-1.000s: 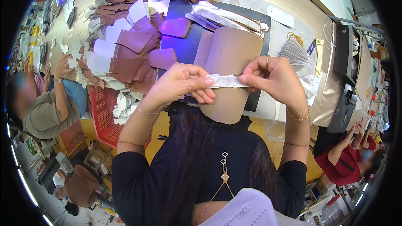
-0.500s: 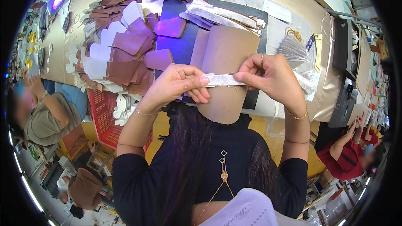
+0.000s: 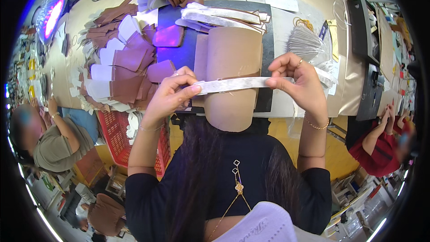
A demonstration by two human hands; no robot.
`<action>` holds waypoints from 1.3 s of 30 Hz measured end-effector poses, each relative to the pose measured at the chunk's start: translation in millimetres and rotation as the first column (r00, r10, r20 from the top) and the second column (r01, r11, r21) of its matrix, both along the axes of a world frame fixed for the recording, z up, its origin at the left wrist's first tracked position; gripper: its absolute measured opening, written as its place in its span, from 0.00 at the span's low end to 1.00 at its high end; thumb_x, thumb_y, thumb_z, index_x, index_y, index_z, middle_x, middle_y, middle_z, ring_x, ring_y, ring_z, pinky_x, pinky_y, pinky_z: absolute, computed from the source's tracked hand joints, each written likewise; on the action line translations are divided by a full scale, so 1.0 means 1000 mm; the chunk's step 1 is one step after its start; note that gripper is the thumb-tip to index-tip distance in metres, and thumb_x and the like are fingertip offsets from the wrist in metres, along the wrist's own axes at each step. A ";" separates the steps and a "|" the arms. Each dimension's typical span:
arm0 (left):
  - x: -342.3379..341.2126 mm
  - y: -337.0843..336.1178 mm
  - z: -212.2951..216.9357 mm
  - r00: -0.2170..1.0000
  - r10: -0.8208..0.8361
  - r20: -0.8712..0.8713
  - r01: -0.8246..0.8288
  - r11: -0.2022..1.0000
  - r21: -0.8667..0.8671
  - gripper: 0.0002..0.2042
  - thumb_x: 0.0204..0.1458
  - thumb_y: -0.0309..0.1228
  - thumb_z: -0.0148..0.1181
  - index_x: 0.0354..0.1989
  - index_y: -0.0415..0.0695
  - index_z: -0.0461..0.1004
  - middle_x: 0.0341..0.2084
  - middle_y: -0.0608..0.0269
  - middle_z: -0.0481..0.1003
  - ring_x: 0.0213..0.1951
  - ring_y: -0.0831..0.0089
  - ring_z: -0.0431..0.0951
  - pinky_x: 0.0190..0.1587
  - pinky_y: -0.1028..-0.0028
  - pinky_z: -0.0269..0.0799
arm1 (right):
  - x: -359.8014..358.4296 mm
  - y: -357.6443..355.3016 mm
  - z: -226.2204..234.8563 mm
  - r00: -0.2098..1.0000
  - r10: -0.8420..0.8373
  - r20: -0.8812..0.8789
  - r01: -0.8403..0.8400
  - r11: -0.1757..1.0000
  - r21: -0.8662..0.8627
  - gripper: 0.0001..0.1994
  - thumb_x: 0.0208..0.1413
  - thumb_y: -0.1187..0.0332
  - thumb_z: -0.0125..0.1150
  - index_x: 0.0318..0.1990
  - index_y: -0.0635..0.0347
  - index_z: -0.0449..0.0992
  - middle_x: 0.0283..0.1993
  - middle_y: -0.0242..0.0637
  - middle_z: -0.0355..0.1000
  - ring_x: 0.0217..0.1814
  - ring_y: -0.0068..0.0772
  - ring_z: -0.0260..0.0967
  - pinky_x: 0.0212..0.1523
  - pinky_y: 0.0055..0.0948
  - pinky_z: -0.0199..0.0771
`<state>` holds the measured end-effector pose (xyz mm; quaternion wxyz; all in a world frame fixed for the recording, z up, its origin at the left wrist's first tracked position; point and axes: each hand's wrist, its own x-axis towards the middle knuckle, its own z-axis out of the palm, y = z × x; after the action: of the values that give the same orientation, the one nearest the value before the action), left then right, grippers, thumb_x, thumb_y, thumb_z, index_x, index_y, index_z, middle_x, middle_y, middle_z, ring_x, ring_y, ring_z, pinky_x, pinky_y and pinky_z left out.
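Note:
A long whitish strip (image 3: 235,84) stretches crosswise over a tan, rounded block (image 3: 234,51). A thin brown edge shows along the strip's upper side. My left hand (image 3: 168,96) pinches the strip's left end between thumb and fingers. At the other end, the thumb of my right hand (image 3: 303,85) lies on the strip, with the index finger raised apart from it; the fingers behind are partly hidden. More pale strips with brown edges (image 3: 219,15) lie stacked just beyond the block, on a dark mat (image 3: 265,54).
Fanned brown and white pieces (image 3: 127,65) cover the table's left side. A red crate (image 3: 112,136) stands below its edge. On the right are a fan of grey pieces (image 3: 307,42) and a black tray (image 3: 363,36). Other people sit at both sides.
My hands have moved apart along the strip, left hand leftward, and more of the strip shows between them. My right index finger has lifted away from the thumb. The view has shifted slightly.

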<state>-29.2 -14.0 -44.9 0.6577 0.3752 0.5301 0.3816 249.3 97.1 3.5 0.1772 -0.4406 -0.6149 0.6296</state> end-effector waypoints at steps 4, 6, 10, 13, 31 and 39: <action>-0.003 -0.001 -0.008 1.000 -0.027 0.003 0.027 0.999 -0.020 0.10 0.53 0.31 0.59 0.30 0.34 0.75 0.29 0.68 0.63 0.19 0.87 0.64 0.20 0.85 0.58 | 0.011 -0.003 -0.017 0.984 -0.116 -0.137 0.091 0.980 -0.179 0.12 0.48 0.71 0.68 0.36 0.63 0.71 0.27 0.26 0.69 0.30 0.11 0.67 0.32 0.12 0.68; -0.001 -0.001 -0.012 0.999 -0.014 0.030 0.016 0.999 -0.041 0.09 0.53 0.30 0.59 0.30 0.34 0.75 0.29 0.68 0.63 0.19 0.86 0.64 0.20 0.85 0.59 | 0.010 -0.005 -0.028 0.974 -0.159 -0.164 0.127 0.974 -0.189 0.12 0.48 0.71 0.68 0.35 0.63 0.71 0.28 0.26 0.69 0.30 0.11 0.67 0.33 0.12 0.68; 0.002 0.003 -0.017 0.999 -0.031 0.015 0.031 0.998 -0.046 0.11 0.53 0.31 0.59 0.28 0.33 0.74 0.29 0.65 0.63 0.21 0.82 0.64 0.21 0.84 0.61 | 0.005 -0.006 -0.047 0.953 -0.202 -0.225 0.156 0.966 -0.204 0.11 0.48 0.72 0.68 0.34 0.63 0.71 0.28 0.26 0.69 0.30 0.12 0.67 0.33 0.13 0.69; 0.003 0.003 -0.019 1.000 -0.031 0.004 0.031 0.998 -0.057 0.11 0.52 0.32 0.59 0.27 0.33 0.73 0.30 0.64 0.62 0.23 0.79 0.65 0.21 0.83 0.63 | 0.001 -0.008 -0.060 0.937 -0.219 -0.272 0.154 0.958 -0.243 0.10 0.49 0.73 0.66 0.33 0.62 0.70 0.29 0.26 0.69 0.31 0.13 0.67 0.34 0.13 0.68; 0.011 0.004 -0.028 0.994 0.016 0.110 -0.011 0.999 -0.048 0.09 0.53 0.30 0.57 0.29 0.34 0.72 0.30 0.64 0.64 0.23 0.80 0.66 0.20 0.83 0.63 | -0.011 -0.037 -0.108 0.694 -0.605 -0.391 0.178 0.670 -0.721 0.11 0.56 0.66 0.61 0.35 0.55 0.62 0.28 0.27 0.62 0.14 0.15 0.57 0.14 0.16 0.56; 0.027 -0.007 -0.013 0.964 0.165 0.208 -0.189 0.977 0.098 0.08 0.53 0.30 0.57 0.29 0.36 0.72 0.30 0.65 0.65 0.25 0.81 0.67 0.20 0.83 0.64 | -0.007 -0.037 -0.028 0.873 -0.337 -0.353 0.486 0.664 0.568 0.17 0.54 0.54 0.58 0.45 0.55 0.71 0.41 0.35 0.68 0.42 0.29 0.67 0.41 0.30 0.68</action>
<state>-1.9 -21.0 -58.3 0.6474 0.3241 0.4699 0.5049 242.0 60.6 -24.4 0.5210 -0.4096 -0.6521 0.3682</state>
